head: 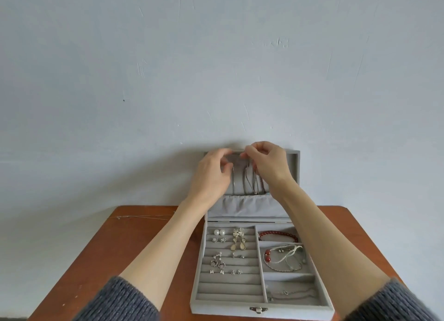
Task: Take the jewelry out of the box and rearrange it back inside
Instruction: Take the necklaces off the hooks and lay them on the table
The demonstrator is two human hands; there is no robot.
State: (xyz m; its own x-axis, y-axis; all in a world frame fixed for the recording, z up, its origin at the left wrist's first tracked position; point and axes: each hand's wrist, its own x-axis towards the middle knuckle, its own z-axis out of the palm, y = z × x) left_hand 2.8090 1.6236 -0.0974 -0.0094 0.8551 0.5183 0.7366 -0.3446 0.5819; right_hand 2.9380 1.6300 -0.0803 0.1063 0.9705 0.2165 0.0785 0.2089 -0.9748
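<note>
A grey velvet jewelry box [199,294] stands open on the table, its lid [296,166] upright against the wall. Several necklaces [249,181] hang inside the lid above a gathered pocket [245,206]. Both hands are raised to the lid's top edge. My right hand [266,162] pinches the top of a hanging necklace. My left hand [211,174] is beside it with fingers curled at the hooks; what it holds is hidden. Earrings [237,239] sit in the ring rolls, a red bead bracelet [278,234] and other bracelets [286,258] in the right compartments.
The brown wooden table [120,260] stands against a pale wall [216,68]. A thin silver chain [144,216] lies on the table at the far left. The box's metal clasp [258,309] faces me at the front edge.
</note>
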